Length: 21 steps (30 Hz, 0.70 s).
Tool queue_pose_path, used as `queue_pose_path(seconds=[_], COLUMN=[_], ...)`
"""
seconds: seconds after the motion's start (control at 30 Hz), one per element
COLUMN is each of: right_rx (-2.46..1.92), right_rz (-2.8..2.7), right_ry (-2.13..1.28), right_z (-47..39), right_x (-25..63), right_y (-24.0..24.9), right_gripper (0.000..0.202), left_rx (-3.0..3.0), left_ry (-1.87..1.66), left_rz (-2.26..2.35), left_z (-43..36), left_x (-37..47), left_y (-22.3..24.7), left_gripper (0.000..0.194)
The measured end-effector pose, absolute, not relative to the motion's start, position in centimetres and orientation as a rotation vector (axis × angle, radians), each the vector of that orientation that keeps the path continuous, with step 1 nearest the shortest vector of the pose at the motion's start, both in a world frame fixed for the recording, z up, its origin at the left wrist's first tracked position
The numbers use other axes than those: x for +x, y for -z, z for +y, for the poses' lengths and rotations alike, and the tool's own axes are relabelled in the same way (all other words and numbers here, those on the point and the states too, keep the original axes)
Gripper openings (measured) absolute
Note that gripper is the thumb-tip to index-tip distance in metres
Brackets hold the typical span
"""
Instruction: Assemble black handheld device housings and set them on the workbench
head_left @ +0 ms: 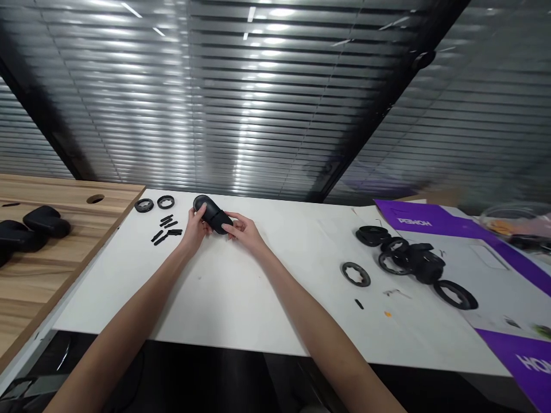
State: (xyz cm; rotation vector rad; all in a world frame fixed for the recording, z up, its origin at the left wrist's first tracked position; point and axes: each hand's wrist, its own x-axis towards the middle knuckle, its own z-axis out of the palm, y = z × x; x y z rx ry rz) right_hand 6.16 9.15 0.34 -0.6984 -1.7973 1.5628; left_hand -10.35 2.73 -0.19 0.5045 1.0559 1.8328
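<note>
A black elongated part with rounded ends (212, 212) is held above the white table, tilted down to the right, with a seam or step across its lower half. My left hand (197, 226) grips its left side, thumb on top. At its lower right end, my right hand (241, 229) pinches it between thumb and fingers. To the left of my left hand, several small black strips (166, 230) lie on the table. Behind the strips sit two black rings, one at the left (144, 205) and one beside it (166, 202).
Several black rings and parts (413, 261) lie on the right of the white table (215, 310), with a small black piece (359, 304) and an orange bit (388, 314). A purple and white box (456, 241) is farther right. Black parts (46, 221) rest on the wooden table (38, 287).
</note>
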Motion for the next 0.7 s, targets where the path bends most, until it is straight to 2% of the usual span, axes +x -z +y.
queue_pose_path(seconds=[0.7], right_rx=[-0.79], right_rz=[-1.733], right_ry=[-1.622], right_z=[9.01], right_x=[6.36], right_y=[-0.95], right_gripper=[0.059], left_rx=[0.565], left_ry=[-1.803], left_rz=[1.091], left_z=[2.67], left_x=[-10.38], left_y=[0.48], left_gripper=[0.066])
